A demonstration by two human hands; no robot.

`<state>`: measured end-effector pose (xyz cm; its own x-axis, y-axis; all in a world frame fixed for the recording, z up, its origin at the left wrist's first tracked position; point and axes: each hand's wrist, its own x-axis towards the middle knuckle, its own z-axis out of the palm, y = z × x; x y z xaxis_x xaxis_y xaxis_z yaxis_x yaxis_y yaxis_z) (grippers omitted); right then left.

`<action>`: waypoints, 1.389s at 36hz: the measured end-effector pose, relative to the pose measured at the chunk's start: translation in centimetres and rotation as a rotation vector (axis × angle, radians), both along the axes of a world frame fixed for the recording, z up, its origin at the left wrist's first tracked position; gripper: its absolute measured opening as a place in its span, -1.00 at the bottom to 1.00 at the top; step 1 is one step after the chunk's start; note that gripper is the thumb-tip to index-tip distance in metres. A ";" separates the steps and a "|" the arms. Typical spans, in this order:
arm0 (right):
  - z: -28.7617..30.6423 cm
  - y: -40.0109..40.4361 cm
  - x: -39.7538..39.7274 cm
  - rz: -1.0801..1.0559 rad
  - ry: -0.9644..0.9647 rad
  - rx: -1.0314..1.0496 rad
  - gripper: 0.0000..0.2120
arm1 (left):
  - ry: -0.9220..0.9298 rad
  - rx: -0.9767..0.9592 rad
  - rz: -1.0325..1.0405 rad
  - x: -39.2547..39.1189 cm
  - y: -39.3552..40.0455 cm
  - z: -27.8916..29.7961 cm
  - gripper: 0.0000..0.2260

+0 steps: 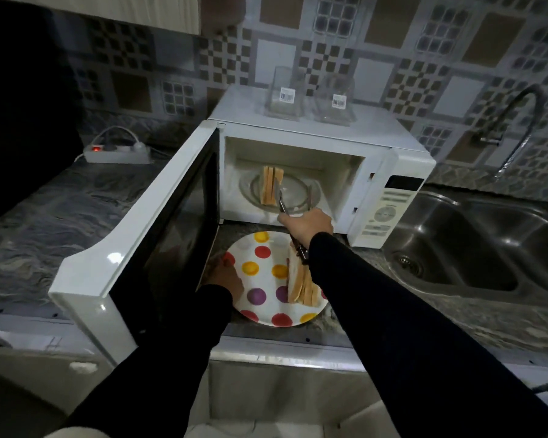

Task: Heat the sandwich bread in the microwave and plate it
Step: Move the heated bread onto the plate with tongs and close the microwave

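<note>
The white microwave (389, 153) stands open, its door (133, 245) swung out to the left. A few slices of sandwich bread (271, 184) stand on edge on the glass turntable (301, 191) inside. My right hand (307, 227) is shut on metal tongs (280, 202) whose tips clamp those slices. On the counter in front lies a white plate with coloured dots (260, 279), holding more bread slices (301, 282) on its right side. My left hand (225, 278) rests on the plate's left rim, gripping it.
A steel sink (475, 248) lies right of the microwave, with a faucet (519, 121) on the wall above it. Two clear glass containers (310, 99) stand on top of the microwave. A power strip (117, 151) sits on the counter at the back left.
</note>
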<state>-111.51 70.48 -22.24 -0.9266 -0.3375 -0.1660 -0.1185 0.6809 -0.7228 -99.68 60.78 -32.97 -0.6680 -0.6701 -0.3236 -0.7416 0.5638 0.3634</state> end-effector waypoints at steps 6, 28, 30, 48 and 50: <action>-0.5 -3.3 -2.8 0.072 -0.071 -0.075 -0.52 | -0.033 -0.041 0.044 -1.4 -0.8 -0.4 -0.46; -2.2 -8.8 -8.4 0.210 -0.250 -0.086 -0.68 | 0.026 -0.039 0.248 -3.2 -1.2 0.4 -0.72; -2.3 -8.9 -8.6 0.215 -0.240 -0.066 -0.70 | 0.014 -0.038 0.247 -3.3 -1.1 0.3 -0.71; -1.7 -7.7 -7.8 0.180 -0.149 -0.101 -0.79 | -0.019 -0.057 0.188 -2.6 -0.8 0.7 -0.58; -1.2 -7.1 -7.3 0.167 -0.127 -0.106 -0.74 | 0.019 -0.022 0.177 -2.5 -0.8 0.6 -0.55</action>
